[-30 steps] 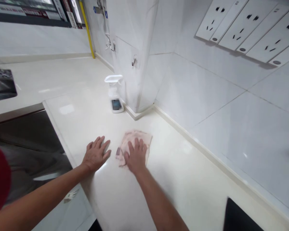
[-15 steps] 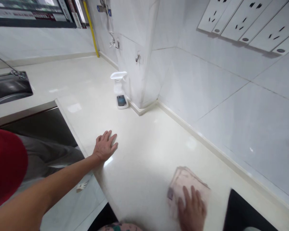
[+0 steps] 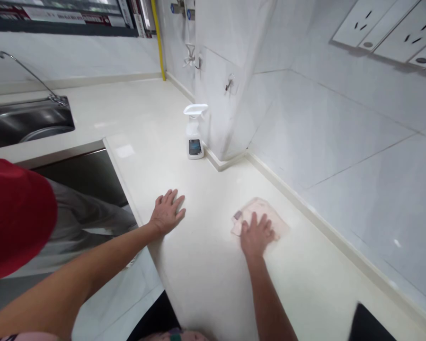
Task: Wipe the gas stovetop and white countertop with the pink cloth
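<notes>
My left hand (image 3: 168,211) rests palm down on the pale countertop (image 3: 209,265) near its front edge, fingers spread, holding nothing. Further right, my right hand (image 3: 256,235) holds a light pink cloth (image 3: 270,215) pressed against the counter. The cloth is slightly blurred, and its dark tag shows at the left corner. A white spray bottle (image 3: 193,128) with a dark, blurred-out label stands upright beyond both hands, beside the wall corner.
A person in a red cap (image 3: 17,218) bends by an opening under the counter at left. Behind are a steel sink (image 3: 31,121) and thin faucet (image 3: 28,73). A yellow pipe (image 3: 158,42) and wall sockets (image 3: 397,35) show above. A black object (image 3: 371,327) lies at lower right.
My right hand has slid the cloth forward and left along the counter, away from the black object. My left hand stays in place; the view has turned slightly left.
</notes>
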A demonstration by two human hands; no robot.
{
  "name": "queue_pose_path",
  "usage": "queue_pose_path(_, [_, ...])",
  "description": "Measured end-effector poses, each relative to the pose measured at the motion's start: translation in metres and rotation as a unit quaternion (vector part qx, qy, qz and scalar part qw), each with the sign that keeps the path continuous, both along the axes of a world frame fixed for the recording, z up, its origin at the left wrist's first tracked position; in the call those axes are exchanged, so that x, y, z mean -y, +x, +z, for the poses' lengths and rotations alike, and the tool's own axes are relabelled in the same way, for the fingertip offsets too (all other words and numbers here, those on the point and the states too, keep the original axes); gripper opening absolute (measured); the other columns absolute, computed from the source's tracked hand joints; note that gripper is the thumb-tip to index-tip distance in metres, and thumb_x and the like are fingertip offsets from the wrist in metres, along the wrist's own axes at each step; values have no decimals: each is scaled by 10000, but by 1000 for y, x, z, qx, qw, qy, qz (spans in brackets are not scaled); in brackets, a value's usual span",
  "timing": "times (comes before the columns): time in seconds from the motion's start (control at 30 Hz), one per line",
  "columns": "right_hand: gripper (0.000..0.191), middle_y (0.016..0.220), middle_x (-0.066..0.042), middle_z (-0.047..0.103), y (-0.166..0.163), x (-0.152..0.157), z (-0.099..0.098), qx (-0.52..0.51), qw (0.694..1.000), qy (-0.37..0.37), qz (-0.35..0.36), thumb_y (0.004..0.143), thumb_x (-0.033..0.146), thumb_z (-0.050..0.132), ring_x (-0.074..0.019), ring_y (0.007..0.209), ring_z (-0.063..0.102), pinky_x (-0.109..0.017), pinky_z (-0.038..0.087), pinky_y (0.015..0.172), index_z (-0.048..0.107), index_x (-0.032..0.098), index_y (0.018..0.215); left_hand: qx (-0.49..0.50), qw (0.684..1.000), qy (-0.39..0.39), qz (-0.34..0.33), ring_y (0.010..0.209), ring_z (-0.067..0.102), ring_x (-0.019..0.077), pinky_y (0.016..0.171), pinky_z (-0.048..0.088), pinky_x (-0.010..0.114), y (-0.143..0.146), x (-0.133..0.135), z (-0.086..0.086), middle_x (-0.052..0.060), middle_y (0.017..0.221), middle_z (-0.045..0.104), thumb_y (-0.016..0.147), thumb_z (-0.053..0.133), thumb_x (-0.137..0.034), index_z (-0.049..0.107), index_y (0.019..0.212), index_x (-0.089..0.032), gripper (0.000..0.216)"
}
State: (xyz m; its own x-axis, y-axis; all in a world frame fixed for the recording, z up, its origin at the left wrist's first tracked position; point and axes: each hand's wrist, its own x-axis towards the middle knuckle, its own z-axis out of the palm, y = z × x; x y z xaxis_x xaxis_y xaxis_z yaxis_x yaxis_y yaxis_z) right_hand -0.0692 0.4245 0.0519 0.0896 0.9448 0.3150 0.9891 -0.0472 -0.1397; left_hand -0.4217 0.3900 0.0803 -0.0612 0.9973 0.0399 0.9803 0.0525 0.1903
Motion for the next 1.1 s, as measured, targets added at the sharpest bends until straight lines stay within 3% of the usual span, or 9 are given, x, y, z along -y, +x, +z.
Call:
queue_pose_path(0.1, [564,1668,-218,367,-63,4,4,0,994,-21,104,1036,470,488,-449,1540,295,-689,268,1192,561,193,1522,-3,1000,1,0,1588,309,382,1239,253,575,0,1,2,190,1689,404,999,483,-474,588,1505,-190,590])
queue_pose_path(0.2, [688,1710,-213,282,-106,44,15,-23,964,-47,260,986,577,597,-460,1576,200,-692,206,1225,502,211,1561,-18,1000,12,-1,1579,326,380,1233,262,571,-1,1,1,192,1679,419,997,503,-458,597,1498,-193,574])
queue_pose_path(0.33, [773,1730,-192,239,-121,106,21,-55,898,-55,434,955,675,609,-432,1598,134,-680,138,1260,465,228,1569,-28,999,16,-6,1569,347,374,1222,281,567,-5,1,-6,192,1673,430,1014,500,-449,603,1494,-204,549])
queue_pose_path(0.43, [724,1709,-148,312,-109,109,15,-73,864,-53,496,945,690,619,-394,1588,180,-646,177,1259,513,271,1525,-27,999,24,-12,1569,342,380,1216,286,580,-7,0,-10,198,1672,428,1028,483,-434,612,1484,-198,529])
queue_pose_path(0.53, [637,1673,-99,391,-93,63,10,-61,854,-55,513,952,637,645,-356,1570,229,-591,212,1252,548,323,1499,-35,999,25,-19,1565,351,378,1207,299,577,-6,2,-7,195,1670,434,1040,455,-411,610,1488,-198,520])
queue_pose_path(0.67, [593,1690,-88,367,-85,-27,14,-14,900,-86,427,992,580,618,-350,1565,242,-565,186,1256,533,337,1526,-44,999,19,-9,1567,354,368,1212,301,558,-4,4,-1,180,1672,437,1036,450,-451,596,1505,-210,547])
queue_pose_path(0.8, [582,1707,-157,310,-90,-98,17,-8,936,-96,338,1041,569,530,-392,1559,240,-596,198,1231,528,268,1539,-33,999,11,-9,1576,338,367,1217,296,562,-5,4,-2,179,1679,426,1030,452,-468,588,1513,-211,564])
queue_pose_path(0.97, [553,1701,-168,313,-87,-161,19,-8,956,-97,275,1056,562,498,-371,1568,222,-572,194,1233,559,240,1502,-25,1000,15,-9,1575,342,359,1216,297,563,-10,4,-8,160,1681,430,1021,450,-485,597,1501,-232,563])
queue_pose_path(1.1, [577,1682,-212,326,-63,-197,22,-16,969,-95,225,1076,557,426,-405,1545,249,-580,224,1199,572,166,1474,-29,999,19,-8,1568,359,360,1209,312,567,-12,4,-9,161,1674,440,1019,439,-494,610,1487,-234,561])
